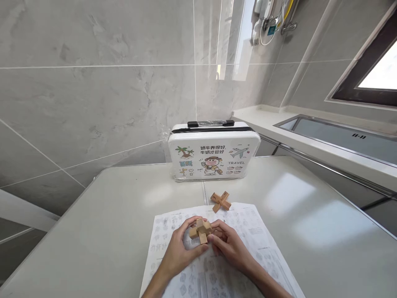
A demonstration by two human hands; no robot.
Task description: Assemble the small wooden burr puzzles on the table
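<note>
A light wooden burr puzzle point(201, 231), its blocks crossing one another, is held up over the printed sheet point(260, 252). My left hand point(181, 248) curls around its left side, with the thumb below and the fingers behind. From the right, my right hand point(228, 243) pinches the puzzle's right side between thumb and fingers; some of those fingertips are hidden. Just past the sheet's far edge lie crossed wooden pieces point(221, 201) of a darker brown, forming an X with small dark markings on them.
A white cartoon-printed case point(214, 157) in clear plastic stands upright at the back of the white table point(102, 231), near the grey tiled wall point(102, 99). To the right runs a counter with a sink point(338, 134). Pipes point(274, 22) hang in the upper corner.
</note>
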